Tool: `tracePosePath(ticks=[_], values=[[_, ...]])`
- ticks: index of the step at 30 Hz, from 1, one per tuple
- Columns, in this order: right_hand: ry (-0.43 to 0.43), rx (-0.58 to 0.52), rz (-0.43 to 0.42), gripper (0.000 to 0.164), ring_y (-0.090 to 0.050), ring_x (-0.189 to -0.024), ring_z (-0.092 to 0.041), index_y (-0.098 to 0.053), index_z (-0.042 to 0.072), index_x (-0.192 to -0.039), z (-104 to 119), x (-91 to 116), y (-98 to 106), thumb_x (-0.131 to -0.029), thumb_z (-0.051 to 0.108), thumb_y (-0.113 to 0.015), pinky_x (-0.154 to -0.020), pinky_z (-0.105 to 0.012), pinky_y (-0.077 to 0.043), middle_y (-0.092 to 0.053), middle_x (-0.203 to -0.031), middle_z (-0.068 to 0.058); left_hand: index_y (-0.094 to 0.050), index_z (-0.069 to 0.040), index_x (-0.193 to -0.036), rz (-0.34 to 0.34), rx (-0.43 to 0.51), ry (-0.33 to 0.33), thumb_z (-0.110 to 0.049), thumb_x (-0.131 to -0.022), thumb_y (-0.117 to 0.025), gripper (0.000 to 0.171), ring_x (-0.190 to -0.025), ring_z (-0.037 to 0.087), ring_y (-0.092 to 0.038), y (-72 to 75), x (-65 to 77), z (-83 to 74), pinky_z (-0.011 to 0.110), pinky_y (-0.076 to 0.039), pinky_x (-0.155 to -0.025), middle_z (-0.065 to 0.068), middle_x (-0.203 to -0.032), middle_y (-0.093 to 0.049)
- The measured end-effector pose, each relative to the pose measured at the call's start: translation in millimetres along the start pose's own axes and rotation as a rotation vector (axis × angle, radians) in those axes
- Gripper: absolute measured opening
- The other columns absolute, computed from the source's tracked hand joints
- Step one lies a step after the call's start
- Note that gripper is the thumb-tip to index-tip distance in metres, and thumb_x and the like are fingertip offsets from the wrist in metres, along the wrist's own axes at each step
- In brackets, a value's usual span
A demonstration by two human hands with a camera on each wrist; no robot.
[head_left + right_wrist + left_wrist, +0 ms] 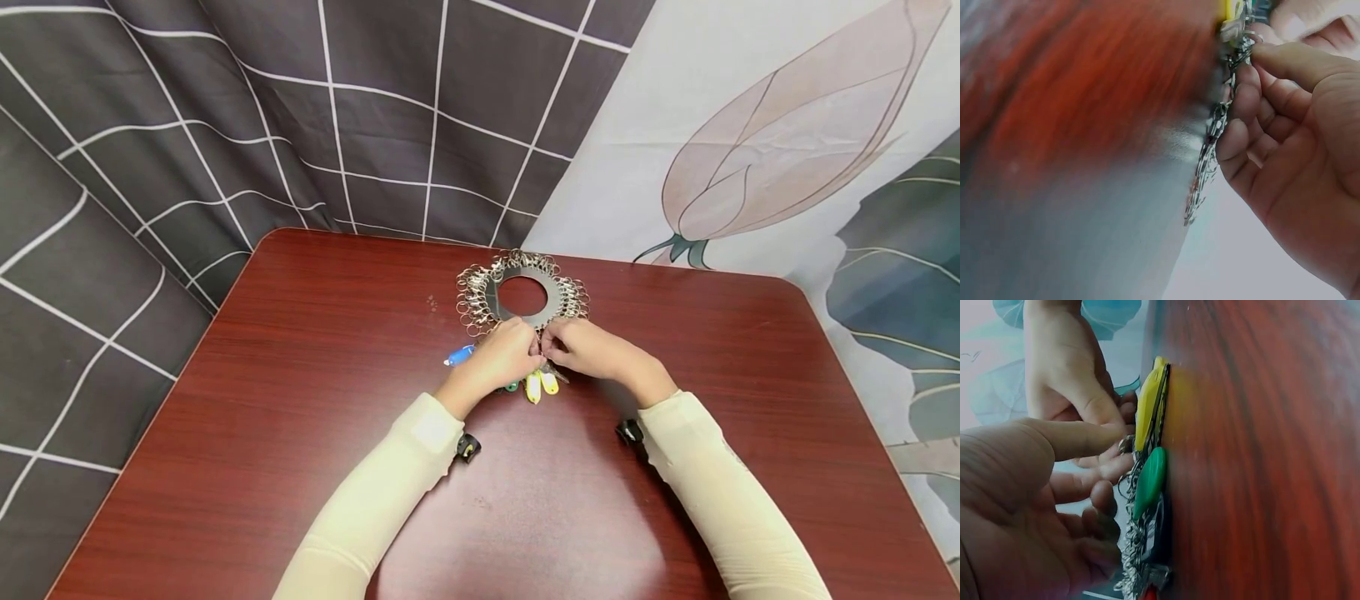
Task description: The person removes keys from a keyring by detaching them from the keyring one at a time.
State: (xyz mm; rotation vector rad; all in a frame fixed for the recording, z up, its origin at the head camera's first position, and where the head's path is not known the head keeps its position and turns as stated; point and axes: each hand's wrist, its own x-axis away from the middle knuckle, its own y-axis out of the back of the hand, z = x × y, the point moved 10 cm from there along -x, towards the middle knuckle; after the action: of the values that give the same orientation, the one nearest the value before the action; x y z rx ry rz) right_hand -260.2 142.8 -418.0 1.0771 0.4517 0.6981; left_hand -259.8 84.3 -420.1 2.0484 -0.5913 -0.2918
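A flat round metal key holder (553, 293), edged with many small clasps, lies on the table. At its near edge my left hand (510, 354) and right hand (592, 346) almost meet. In the left wrist view, my left thumb and index finger pinch a small metal key ring (1126, 445) beside a yellow key tag (1146, 409). My right thumb and index finger pinch at the same metal ring (1254, 37) in the right wrist view. Below the hands hang yellow tags (533, 387), a key (557, 373) and a green tag (1150, 481). Fingers partly hide the ring.
A blue key tag (459, 356) lies left of my left hand. A dark tag (1161, 531) and a red one (1150, 592) sit along the holder's edge. The reddish-brown table (337, 333) ends at a dark grid curtain (390, 142).
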Motion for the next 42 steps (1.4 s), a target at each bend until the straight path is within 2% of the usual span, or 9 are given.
tracePosePath(ticks=[5, 9, 14, 17, 27, 33, 42], values=[[0.000, -0.020, -0.029, 0.006, -0.055, -0.077, -0.016, -0.062, 0.008, -0.083, -3, -1, 2, -0.089, 0.006, -0.062, -0.073, -0.038, -0.050, -0.059, -0.080, -0.001, -0.052, -0.017, -0.053, -0.034, -0.006, 0.063, -0.023, -0.084, -0.068, 0.035, -0.079, 0.017, -0.052, 0.9, -1.4, 4.6, 0.033, -0.047, -0.072, 0.001, -0.073, -0.053], [-0.008, -0.034, -0.038, 0.006, -0.054, -0.076, -0.017, -0.062, 0.008, -0.083, -5, -1, 3, -0.089, 0.006, -0.062, -0.072, -0.038, -0.049, -0.059, -0.079, -0.002, -0.052, -0.018, -0.054, -0.061, -0.009, 0.119, -0.020, -0.082, -0.066, 0.032, -0.078, 0.016, -0.052, 1.4, -1.7, 8.9, 0.033, -0.047, -0.068, 0.002, -0.075, -0.054], [-0.045, -0.081, -0.047, 0.005, -0.056, -0.077, -0.016, -0.064, 0.007, -0.085, -10, 0, 5, -0.088, 0.004, -0.061, -0.072, -0.037, -0.050, -0.062, -0.080, -0.002, -0.052, -0.018, -0.056, -0.058, -0.004, 0.193, -0.026, -0.082, -0.067, 0.031, -0.073, 0.016, -0.051, -0.2, -1.2, 14.7, 0.034, -0.046, -0.059, 0.002, -0.080, -0.054], [-0.079, -0.110, -0.055, 0.005, -0.057, -0.078, -0.016, -0.065, 0.007, -0.088, -13, -1, 6, -0.088, 0.004, -0.061, -0.073, -0.036, -0.051, -0.064, -0.081, -0.002, -0.053, -0.018, -0.058, -0.066, 0.007, 0.217, -0.029, -0.084, -0.067, 0.032, -0.072, 0.016, -0.051, 0.8, -0.8, 16.5, 0.035, -0.045, -0.058, 0.002, -0.082, -0.053], [-0.131, -0.171, -0.151, 0.004, -0.055, -0.073, -0.015, -0.065, 0.007, -0.090, -17, 1, 15, -0.090, 0.008, -0.061, -0.067, -0.034, -0.050, -0.063, -0.079, -0.004, -0.062, -0.021, -0.072, -0.202, 0.071, 0.222, -0.022, -0.087, -0.061, 0.015, -0.077, 0.016, -0.052, 17.5, 3.0, 19.3, 0.040, -0.050, -0.064, 0.000, -0.086, -0.052], [-0.140, -0.186, -0.180, 0.003, -0.055, -0.075, -0.017, -0.064, 0.006, -0.090, -21, 3, 17, -0.089, 0.006, -0.060, -0.068, -0.034, -0.049, -0.062, -0.081, -0.006, -0.062, -0.022, -0.072, -0.224, 0.076, 0.190, -0.019, -0.090, -0.058, 0.018, -0.075, 0.016, -0.052, 21.4, 3.2, 18.4, 0.040, -0.050, -0.062, -0.001, -0.083, -0.052], [-0.119, -0.162, -0.201, 0.004, -0.054, -0.073, -0.015, -0.064, 0.008, -0.088, -18, 3, 22, -0.090, 0.008, -0.060, -0.067, -0.033, -0.049, -0.062, -0.080, -0.004, -0.066, -0.019, -0.078, -0.249, -0.002, 0.131, -0.018, -0.090, -0.058, 0.014, -0.073, 0.017, -0.054, 27.0, 5.0, 9.0, 0.037, -0.050, -0.060, 0.000, -0.081, -0.052]])
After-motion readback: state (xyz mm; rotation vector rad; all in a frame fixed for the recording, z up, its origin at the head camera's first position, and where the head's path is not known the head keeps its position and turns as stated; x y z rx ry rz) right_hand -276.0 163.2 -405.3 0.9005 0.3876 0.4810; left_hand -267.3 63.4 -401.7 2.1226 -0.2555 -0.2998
